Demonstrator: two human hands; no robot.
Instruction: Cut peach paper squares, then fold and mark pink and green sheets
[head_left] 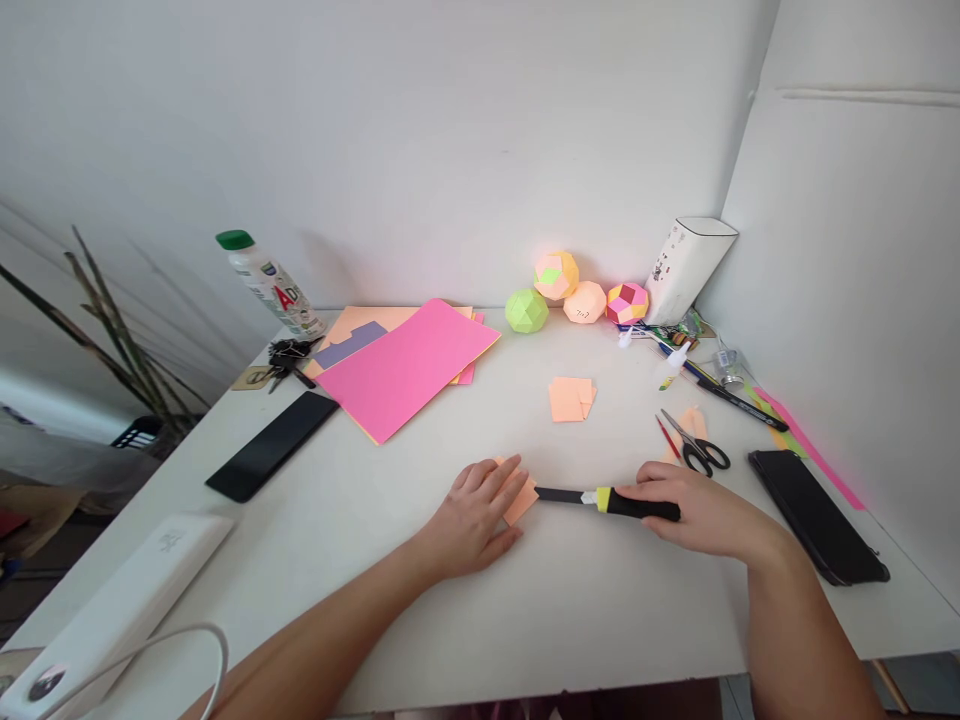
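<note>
My left hand lies flat with fingers stretched out on a small orange paper piece on the white table. My right hand grips a black and yellow utility knife, whose blade end points left and meets the paper's edge. A few folded orange paper squares lie a little farther back in the middle.
Pink and orange sheets, a black phone, keys and a bottle are at the left. Paper polyhedra stand by the wall. Scissors, pens and a dark case are at the right. A white power strip sits front left.
</note>
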